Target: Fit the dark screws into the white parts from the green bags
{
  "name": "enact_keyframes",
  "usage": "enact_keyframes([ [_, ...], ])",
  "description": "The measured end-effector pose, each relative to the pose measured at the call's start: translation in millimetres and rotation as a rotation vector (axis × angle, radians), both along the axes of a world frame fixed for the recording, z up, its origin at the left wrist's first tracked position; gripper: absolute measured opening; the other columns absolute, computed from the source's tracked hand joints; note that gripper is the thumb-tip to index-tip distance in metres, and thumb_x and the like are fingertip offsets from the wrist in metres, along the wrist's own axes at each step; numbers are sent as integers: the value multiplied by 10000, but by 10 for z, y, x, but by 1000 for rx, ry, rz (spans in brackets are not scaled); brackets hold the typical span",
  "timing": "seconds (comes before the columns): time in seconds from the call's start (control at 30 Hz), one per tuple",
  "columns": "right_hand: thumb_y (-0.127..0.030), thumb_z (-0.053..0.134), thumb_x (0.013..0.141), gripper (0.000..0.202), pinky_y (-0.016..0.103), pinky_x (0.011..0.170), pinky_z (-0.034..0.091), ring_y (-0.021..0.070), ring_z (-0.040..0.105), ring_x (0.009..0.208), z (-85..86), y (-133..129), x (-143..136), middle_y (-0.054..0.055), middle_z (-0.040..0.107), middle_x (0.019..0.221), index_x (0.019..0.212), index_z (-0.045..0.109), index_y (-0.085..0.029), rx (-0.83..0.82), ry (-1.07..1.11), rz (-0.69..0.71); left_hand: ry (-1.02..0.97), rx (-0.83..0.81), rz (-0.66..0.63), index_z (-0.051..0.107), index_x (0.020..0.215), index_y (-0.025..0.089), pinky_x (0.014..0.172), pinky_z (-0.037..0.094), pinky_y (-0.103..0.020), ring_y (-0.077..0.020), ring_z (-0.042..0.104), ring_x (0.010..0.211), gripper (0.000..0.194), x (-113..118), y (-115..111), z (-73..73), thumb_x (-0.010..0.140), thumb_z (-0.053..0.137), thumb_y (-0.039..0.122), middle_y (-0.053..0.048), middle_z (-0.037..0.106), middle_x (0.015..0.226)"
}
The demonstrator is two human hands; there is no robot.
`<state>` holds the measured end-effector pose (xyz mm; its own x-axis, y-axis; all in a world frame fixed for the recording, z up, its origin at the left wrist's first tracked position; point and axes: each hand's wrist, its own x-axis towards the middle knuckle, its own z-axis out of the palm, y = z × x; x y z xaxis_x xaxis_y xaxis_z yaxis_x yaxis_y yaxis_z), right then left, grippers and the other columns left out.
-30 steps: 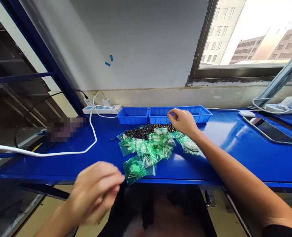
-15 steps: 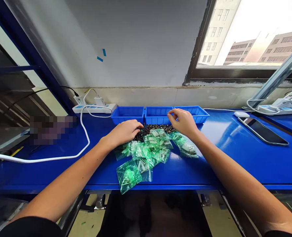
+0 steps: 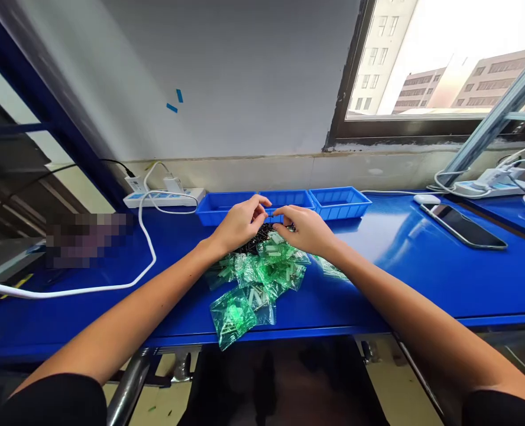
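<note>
My left hand [image 3: 241, 222] and my right hand [image 3: 304, 229] face each other, fingertips almost meeting, just above a heap of small black screw-like parts [image 3: 258, 238]. Thumb and fingers of each are drawn into a pinch. A tiny dark piece [image 3: 270, 216] shows between the fingertips, too small to name exactly. Under and in front of my hands lie several green-tinted clear bags [image 3: 262, 269] holding small white and metal parts. One bag [image 3: 233, 316] hangs slightly over the table's front edge. My right hand hides part of the black heap.
Three blue bins [image 3: 340, 203] stand in a row behind the heap. A phone [image 3: 464, 226] and a white case [image 3: 426, 199] lie on the blue table [image 3: 422, 284] at right. Power strips [image 3: 187, 198] sit by the wall, and a white cable [image 3: 149, 236] curves across the left side.
My right hand has moved left from the right-hand bin toward my left hand, which has risen and shifted right. Their fingertips now meet around a tiny dark piece. The view has shifted slightly.
</note>
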<state>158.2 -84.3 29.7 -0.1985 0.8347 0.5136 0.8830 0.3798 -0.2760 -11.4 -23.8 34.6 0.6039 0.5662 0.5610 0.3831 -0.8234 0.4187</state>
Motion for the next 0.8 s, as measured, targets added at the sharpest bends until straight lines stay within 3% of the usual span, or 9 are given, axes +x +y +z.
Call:
enact_keyframes([
  [0.2,-266,550,825,277,274,644,378,154,545,752,-52,-25,-4,35,615,854,1081,622,-188,53,-13,45,-23,135,-27,528,1040,168,686,491,-236,-109,602,728,178,-68,-77,-89,872,473,145,-14,645,819],
  [0.37,-281,520,846,219,273,652,370,143,532,725,-92,-41,-51,36,617,806,980,653,-170,59,-31,92,-84,98,-10,532,1022,163,682,491,-222,-104,610,732,155,-122,-169,-132,874,485,156,-11,654,815],
  [0.53,-244,463,867,222,261,611,335,138,507,700,-53,-61,-69,38,604,741,779,656,-178,101,-115,42,-68,26,-22,561,980,166,683,489,-230,-112,607,733,133,-42,-287,-93,886,475,204,-20,658,833],
  [0.8,-215,470,883,205,264,657,356,149,526,737,19,-63,8,34,607,759,820,662,-181,43,-142,83,30,-3,12,555,1030,163,652,468,-260,-140,603,716,185,-56,-276,-119,877,490,244,-25,643,784],
])
